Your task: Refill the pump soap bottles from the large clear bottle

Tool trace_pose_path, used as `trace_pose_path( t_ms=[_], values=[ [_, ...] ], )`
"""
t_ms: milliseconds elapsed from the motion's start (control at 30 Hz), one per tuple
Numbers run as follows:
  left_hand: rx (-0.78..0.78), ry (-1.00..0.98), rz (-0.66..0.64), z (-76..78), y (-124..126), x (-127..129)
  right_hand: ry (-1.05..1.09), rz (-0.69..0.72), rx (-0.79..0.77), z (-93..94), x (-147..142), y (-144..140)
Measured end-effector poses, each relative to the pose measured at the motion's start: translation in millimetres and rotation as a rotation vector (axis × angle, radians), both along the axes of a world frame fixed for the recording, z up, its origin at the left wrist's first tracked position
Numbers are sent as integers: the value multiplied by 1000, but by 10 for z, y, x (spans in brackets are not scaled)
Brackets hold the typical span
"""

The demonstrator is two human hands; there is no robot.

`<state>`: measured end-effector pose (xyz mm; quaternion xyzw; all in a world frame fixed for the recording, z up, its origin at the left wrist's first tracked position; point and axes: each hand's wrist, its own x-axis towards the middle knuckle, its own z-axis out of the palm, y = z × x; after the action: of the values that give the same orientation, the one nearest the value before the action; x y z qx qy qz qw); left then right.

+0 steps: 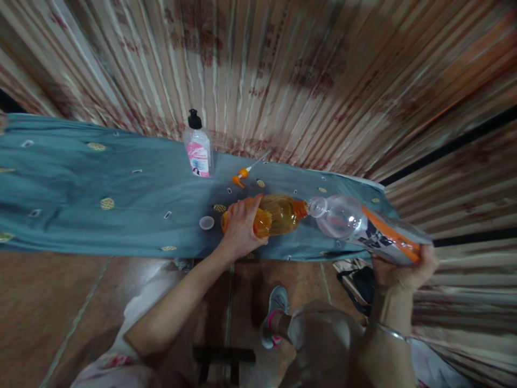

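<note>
Tiled floor [48, 291], teal cloth [81, 194], curtain [283, 70], left grip [241, 226] clasping orange bottle [278, 214], right grip [406, 269] clasping clear bottle [363, 223]

A small clear bottle of orange liquid [278, 214] lies on its side above the teal cloth, its open orange neck pointing right, mouth to mouth with a larger clear plastic bottle [355, 222]. That larger bottle is also tipped sideways, looks nearly empty, and bears an orange, white and dark label round its far end.
</note>
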<state>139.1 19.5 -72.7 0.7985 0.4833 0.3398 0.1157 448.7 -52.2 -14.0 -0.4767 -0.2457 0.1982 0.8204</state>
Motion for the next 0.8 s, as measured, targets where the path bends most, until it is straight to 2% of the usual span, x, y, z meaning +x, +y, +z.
trace_pose_path(
  t_ms=[800],
  values=[
    [15,-34,5,-44,-5,0,30,7,23,-3,-19,9]
  ],
)
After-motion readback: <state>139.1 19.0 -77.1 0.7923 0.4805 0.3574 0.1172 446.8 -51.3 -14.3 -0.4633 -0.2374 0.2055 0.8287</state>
